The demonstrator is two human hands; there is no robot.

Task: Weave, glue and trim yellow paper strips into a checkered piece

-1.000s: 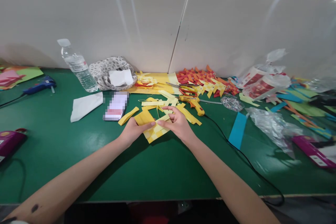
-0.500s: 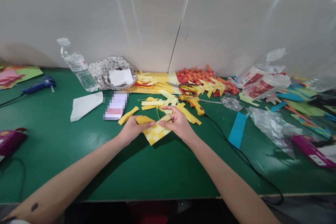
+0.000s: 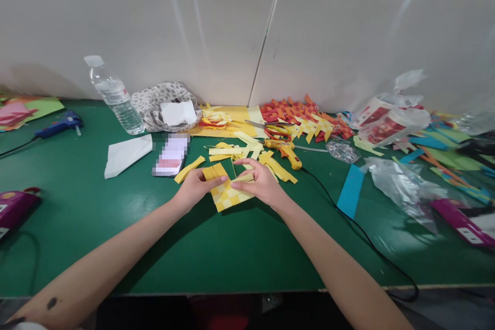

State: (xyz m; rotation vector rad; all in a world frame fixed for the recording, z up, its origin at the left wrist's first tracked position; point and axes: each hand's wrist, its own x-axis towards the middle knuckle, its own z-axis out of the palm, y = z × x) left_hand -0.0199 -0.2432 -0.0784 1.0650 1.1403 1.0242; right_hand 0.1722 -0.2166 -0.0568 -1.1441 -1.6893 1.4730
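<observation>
Both hands hold a woven piece of yellow and pale-yellow paper strips (image 3: 223, 199) above the green table. My left hand (image 3: 194, 185) pinches its left side, thumb on top and fingers underneath. On the right side, my right hand (image 3: 263, 183) grips the pale strips, with its index finger raised near a thin yellow loop (image 3: 233, 166). Just beyond my hands lie loose yellow paper strips (image 3: 226, 151). A yellow glue gun (image 3: 288, 152) and scissors with red and yellow handles (image 3: 278, 131) rest behind my right hand.
A water bottle (image 3: 116, 95), a patterned cloth pouch (image 3: 164, 103) and a phone (image 3: 171, 154) stand or lie at the left. Red-orange woven pieces (image 3: 294, 111) are piled by the partition. Bagged paper cups (image 3: 386, 118), a blue strip (image 3: 350, 192) and the glue gun's cord (image 3: 336, 201) are on the right.
The woven piece has turned slightly, and its left part now lies flatter, showing more of the yellow checks. Both hands keep their hold in nearly the same place.
</observation>
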